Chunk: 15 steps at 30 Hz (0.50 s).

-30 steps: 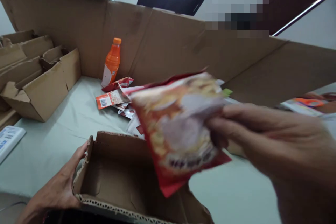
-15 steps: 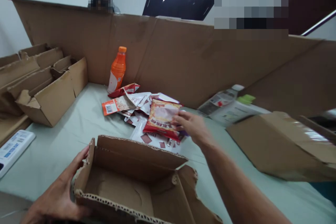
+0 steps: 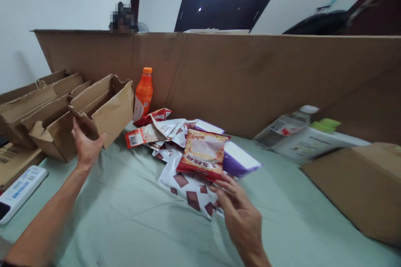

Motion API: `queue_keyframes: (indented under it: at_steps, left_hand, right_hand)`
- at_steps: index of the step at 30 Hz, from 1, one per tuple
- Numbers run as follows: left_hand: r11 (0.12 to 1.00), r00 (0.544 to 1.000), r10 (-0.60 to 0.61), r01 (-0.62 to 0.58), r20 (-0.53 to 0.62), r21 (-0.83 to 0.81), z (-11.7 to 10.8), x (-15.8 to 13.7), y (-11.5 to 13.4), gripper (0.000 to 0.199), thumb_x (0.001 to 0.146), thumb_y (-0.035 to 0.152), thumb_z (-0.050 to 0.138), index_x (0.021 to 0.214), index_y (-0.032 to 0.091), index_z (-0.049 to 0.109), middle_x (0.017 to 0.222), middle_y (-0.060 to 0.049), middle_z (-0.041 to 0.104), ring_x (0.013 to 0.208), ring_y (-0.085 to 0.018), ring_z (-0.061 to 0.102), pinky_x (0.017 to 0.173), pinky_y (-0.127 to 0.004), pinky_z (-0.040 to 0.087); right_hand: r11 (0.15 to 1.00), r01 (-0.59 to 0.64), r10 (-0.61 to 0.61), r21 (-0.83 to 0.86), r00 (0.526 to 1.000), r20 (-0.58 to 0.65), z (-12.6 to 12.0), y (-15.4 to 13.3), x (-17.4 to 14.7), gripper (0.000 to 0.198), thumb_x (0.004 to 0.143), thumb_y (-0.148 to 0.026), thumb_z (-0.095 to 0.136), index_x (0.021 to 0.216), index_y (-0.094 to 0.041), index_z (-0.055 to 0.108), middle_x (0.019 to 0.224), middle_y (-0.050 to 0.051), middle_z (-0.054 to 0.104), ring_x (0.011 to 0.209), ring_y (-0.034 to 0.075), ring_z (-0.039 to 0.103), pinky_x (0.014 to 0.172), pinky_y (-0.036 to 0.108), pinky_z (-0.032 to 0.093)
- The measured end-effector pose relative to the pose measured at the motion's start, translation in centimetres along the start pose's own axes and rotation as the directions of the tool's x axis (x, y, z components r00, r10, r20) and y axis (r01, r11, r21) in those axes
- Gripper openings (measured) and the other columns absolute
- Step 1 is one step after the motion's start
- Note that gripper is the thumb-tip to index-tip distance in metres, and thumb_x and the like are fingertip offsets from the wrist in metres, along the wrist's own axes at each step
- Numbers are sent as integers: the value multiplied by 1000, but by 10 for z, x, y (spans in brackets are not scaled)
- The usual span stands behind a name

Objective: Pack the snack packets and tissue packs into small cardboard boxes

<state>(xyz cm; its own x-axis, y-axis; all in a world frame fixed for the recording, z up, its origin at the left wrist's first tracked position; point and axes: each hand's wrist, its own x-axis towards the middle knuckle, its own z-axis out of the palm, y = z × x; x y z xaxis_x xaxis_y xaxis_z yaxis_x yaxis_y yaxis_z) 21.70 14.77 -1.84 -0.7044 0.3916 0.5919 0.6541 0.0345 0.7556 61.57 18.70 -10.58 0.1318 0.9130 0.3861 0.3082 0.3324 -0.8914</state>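
The cardboard box [image 3: 114, 110] has moved forward and left since the earlier frame, carried by my left grip [image 3: 87, 146].
I have that grip closed on the box's near end, more boxes [image 3: 59, 133] just left of it and an orange bottle [image 3: 144, 91] beyond. My right grip [image 3: 242, 212] is half open, holding nothing I can see; the red packet [image 3: 203, 154] lies just ahead of its fingertips, on other packets [image 3: 175, 177]. Whether they touch, I can't tell.
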Motion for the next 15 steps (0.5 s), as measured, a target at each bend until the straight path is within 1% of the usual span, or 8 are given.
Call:
queue_keyframes:
  at_steps: [2,5,6,8,10,12,14,15]
  left_hand:
    - [997,1000,-28,28,-6,72,30,12,-9,101,69,22,87,153,18,32,149,-18,45,139,-35,45,119,-55,35]
    - [983,998,-70,70,-6,169,67,26,-21,63,91,32,73,146,19,45,150,-15,46,137,-37,47,112,-62,40]
    - [976,996,-84,83,-6,199,77,31,-24,54,95,34,69,144,20,49,151,-14,46,136,-37,47,110,-62,41]
    - [961,994,-111,107,3,255,92,38,-28,52,97,35,67,143,21,50,153,-13,44,136,-36,47,110,-62,42]
    - [949,991,-127,108,45,296,99,42,-29,53,98,37,65,146,20,47,155,-13,41,139,-38,45,111,-62,41]
    - [945,983,-131,84,127,317,97,38,-26,55,101,40,59,150,19,43,159,-13,37,142,-40,40,112,-63,38]
    - [943,967,-134,57,218,329,87,27,-23,69,96,47,64,153,21,35,163,-16,29,146,-41,35,114,-65,35]
    - [943,951,-136,38,276,332,82,20,-22,79,93,51,65,156,18,29,163,-18,27,148,-44,30,115,-65,35]
  right_hand:
    - [997,72,-72,-25,997,2,4,12,-12,29,85,-44,66,93,-18,75,135,17,64,98,27,71,60,33,59]
    - [974,203,-203,-96,979,14,9,19,-19,22,89,-35,63,97,-19,75,139,17,61,100,27,71,69,36,60]
    - [963,243,-243,-112,970,14,11,19,-20,20,90,-32,63,98,-19,75,140,17,61,103,27,71,71,37,60]
    - [942,308,-309,-135,951,14,13,18,-19,18,91,-26,62,101,-19,74,141,17,60,114,29,67,76,37,59]
    - [923,355,-355,-146,934,26,15,14,-18,17,91,-22,61,103,-19,73,142,17,59,126,31,61,80,37,59]
    - [915,375,-374,-149,927,35,14,6,-19,18,91,-19,60,104,-20,73,143,17,59,130,30,58,82,37,59]
    - [920,368,-369,-133,929,22,10,-6,-18,20,93,-16,57,104,-21,72,138,16,62,129,29,60,82,37,59]
    - [926,358,-360,-120,933,7,6,-12,-15,21,94,-16,55,103,-22,72,135,15,64,128,28,60,82,36,60]
